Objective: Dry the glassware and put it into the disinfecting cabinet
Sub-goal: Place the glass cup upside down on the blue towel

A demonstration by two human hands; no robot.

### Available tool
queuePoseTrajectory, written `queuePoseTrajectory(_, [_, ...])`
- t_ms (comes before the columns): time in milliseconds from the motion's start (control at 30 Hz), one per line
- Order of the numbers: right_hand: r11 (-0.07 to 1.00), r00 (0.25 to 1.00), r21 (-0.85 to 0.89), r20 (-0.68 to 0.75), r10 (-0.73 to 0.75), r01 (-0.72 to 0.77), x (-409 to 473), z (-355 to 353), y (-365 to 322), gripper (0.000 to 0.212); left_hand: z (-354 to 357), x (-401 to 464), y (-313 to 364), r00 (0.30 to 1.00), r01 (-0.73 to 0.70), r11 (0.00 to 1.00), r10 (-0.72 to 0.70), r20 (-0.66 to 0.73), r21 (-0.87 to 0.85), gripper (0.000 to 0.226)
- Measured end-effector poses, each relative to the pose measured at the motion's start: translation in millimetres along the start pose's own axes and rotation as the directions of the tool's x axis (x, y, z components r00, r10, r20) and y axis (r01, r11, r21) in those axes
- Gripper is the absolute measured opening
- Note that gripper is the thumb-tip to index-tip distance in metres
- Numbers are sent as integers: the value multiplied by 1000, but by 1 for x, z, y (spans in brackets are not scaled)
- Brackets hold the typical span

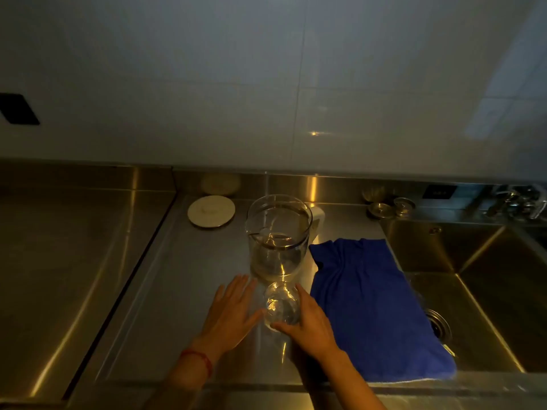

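My right hand point(310, 324) grasps the small clear drinking glass point(280, 306); my left hand point(232, 315) lies flat, fingers released, on the steel counter point(177, 291).

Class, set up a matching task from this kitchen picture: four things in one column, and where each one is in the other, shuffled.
Things:
1. small clear drinking glass
2. large clear glass pitcher
3. blue cloth
4. round white lid

Places:
A. draped beside the sink
B. gripped by the right hand
C. near the back wall, left of the pitcher
D. just behind the small glass

Pairs: 1-B, 2-D, 3-A, 4-C
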State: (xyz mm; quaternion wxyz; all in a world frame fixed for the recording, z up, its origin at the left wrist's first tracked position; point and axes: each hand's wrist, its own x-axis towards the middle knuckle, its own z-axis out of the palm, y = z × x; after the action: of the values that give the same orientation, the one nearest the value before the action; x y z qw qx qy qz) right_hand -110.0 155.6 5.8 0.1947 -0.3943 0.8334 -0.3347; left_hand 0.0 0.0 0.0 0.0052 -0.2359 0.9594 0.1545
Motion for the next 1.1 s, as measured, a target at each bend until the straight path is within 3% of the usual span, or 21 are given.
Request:
queuePoseTrajectory(167, [977, 999, 214, -39, 30, -21, 5, 18, 16, 78, 3, -2, 1, 998, -20, 998, 17, -60, -62, 119])
queuePoseTrajectory(367, [955, 998, 296, -50, 26, -10, 10, 28, 23, 83, 3, -4, 4, 998, 12, 998, -16, -67, -61, 118])
queuePoseTrajectory(833, [959, 991, 279, -130, -23, 59, 16, 33, 27, 79, -12, -11, 11, 997, 72, 997, -71, -26, 17, 131])
queuePoseTrajectory(1100, [973, 974, 167, -189, -126, 158, 12, 24, 26, 76, -12, -10, 13, 999, 53, 999, -53, -5, -13, 130])
